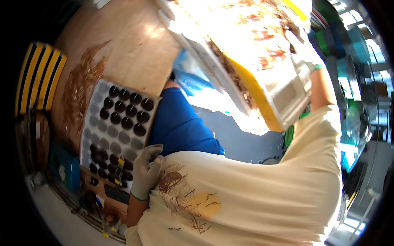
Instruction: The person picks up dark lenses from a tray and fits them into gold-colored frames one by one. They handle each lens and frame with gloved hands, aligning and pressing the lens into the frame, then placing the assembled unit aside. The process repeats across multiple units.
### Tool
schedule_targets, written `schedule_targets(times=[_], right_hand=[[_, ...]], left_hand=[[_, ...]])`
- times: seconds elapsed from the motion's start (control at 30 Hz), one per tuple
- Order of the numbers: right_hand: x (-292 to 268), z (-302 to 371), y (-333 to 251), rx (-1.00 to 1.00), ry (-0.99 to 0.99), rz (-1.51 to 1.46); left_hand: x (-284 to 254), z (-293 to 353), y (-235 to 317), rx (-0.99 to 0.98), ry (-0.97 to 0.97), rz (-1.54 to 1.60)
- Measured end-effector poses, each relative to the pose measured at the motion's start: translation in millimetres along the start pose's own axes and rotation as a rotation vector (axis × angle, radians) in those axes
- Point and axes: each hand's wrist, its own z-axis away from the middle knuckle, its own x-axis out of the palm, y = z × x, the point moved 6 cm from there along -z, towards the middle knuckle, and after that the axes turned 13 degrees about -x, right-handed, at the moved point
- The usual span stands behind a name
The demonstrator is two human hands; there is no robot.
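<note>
Right hand (303, 50) at the box (249, 88), left hand (147, 170) beside the disc tray (157, 107)

At the far left stands a yellow-and-black striped object (41, 78). Next, brown translucent strips (80, 92) lie heaped on the wooden table (135, 53). Just right of them is the shallow tray, lined with a white sheet marked by rows of grey round spots. Dark discs (131, 110) sit on it in two groups, upper and lower, with uncovered spots between. A small yellow-and-black tool (119, 172) rests over the lower discs, and a black slab (117, 194) lies below the tray.

The gloved left hand is at the tray's lower right edge. Its grip is loose: fingers partly curled, thumb apart, nothing visible between.

Farther right, blue plastic (188, 74) lies near the large pale box with its yellow edge, which holds more brown strips (273, 53). The gloved right hand is at the box's far side; glare hides whether its grip closes on the rim, on strips or on nothing.

The step in hand appears to be handling at the box, with the tray partly covered. A next move there would call for a sure hold on the rim; one over the tray, light fingertips, since the discs sit close together.
</note>
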Motion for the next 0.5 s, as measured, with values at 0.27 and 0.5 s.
schedule_targets(times=[0.27,0.5], right_hand=[[42.5,83.3,-208.2,-0.424,0.259,0.832],[402.3,112.0,-258.2,-0.660,-0.427,-0.041]], left_hand=[[-45.6,16.3,-35.0,-0.007,0.077,0.198],[-71.6,56.8,-69.3,-0.050,0.181,0.276]])
